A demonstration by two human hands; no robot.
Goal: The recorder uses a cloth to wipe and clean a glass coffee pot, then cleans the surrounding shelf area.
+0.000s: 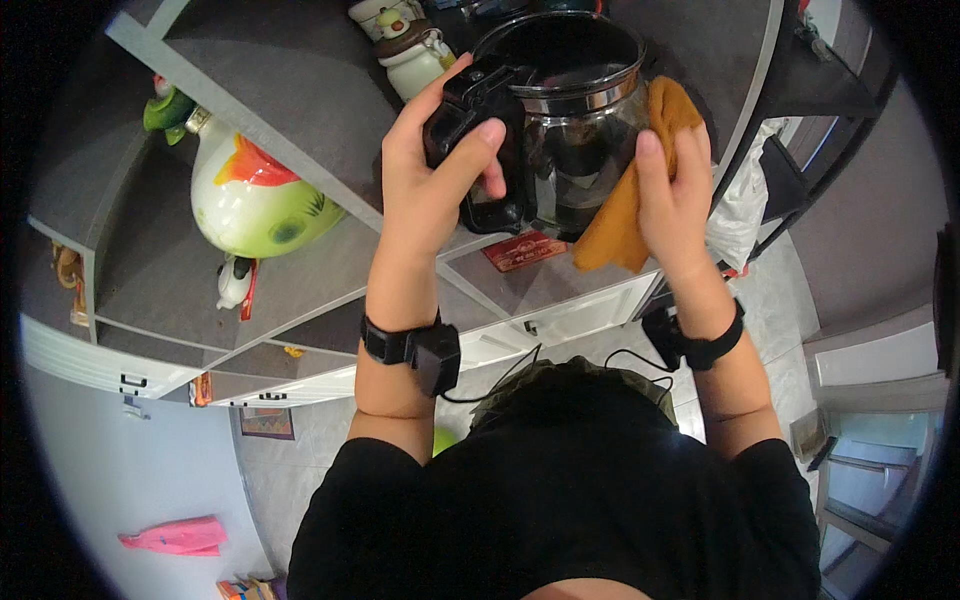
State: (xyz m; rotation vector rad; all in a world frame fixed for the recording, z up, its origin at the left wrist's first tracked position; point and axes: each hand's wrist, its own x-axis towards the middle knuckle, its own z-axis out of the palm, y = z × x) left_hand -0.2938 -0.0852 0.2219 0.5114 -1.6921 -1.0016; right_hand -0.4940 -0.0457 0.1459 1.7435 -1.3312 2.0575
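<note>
A glass pot with a metal band round its neck and a black plastic handle is in front of me at the shelf. My left hand grips that handle, thumb across its near face. On the pot's right side, my right hand presses a mustard-brown cloth to the glass; part of the cloth hangs below the fingers. Whether the pot's base rests on the shelf cannot be told. Black straps with small boxes are on both wrists.
White ceramic jars stand just behind the pot. A large green and white ceramic vase is in the shelf compartment at left, with a small white figurine nearby. Below the pot lies a red packet. A white sack is at right.
</note>
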